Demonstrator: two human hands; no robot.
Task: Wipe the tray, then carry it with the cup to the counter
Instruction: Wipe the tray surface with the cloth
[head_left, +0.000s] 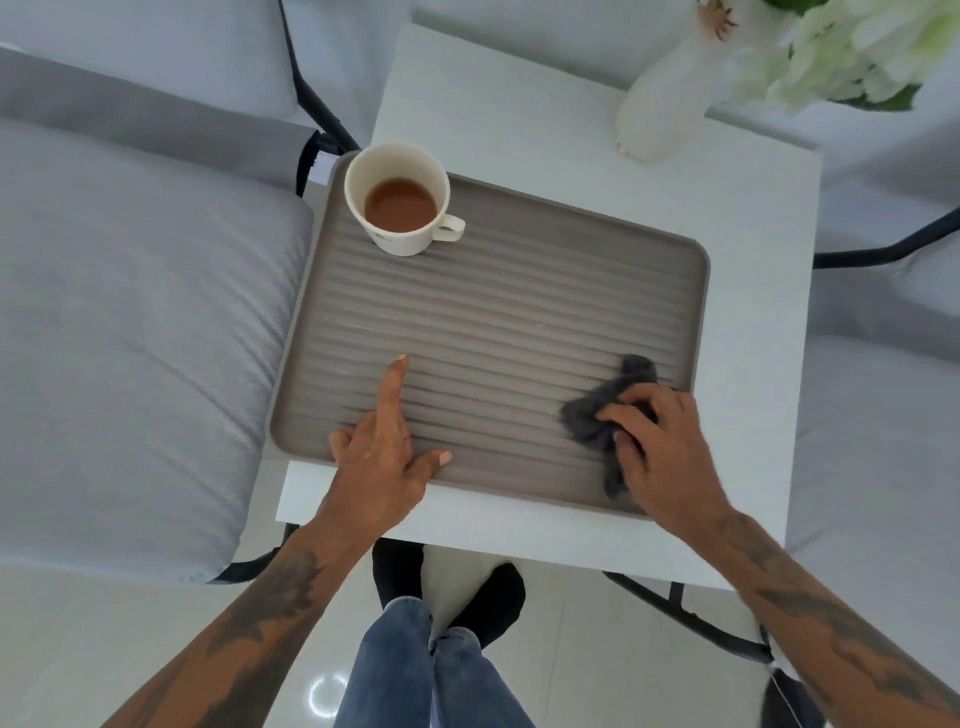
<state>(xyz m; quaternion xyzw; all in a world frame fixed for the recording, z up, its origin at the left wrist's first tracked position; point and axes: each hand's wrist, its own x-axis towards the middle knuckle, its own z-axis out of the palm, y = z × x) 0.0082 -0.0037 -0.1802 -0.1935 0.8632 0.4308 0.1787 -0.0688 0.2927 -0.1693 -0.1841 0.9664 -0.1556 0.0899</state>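
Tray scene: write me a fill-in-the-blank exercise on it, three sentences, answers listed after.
1. The right hand presses a dark grey ____ onto the ribbed tray.
2. The cup stands at the tray's far ____ corner.
3. The left hand rests on the tray with its ____ finger stretched out.

Missing words: cloth; left; index

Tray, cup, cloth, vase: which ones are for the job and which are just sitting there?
For the job: tray, cup, cloth in the right hand, left hand steadying the tray.

Just there: vase, flowers, chair cushion.
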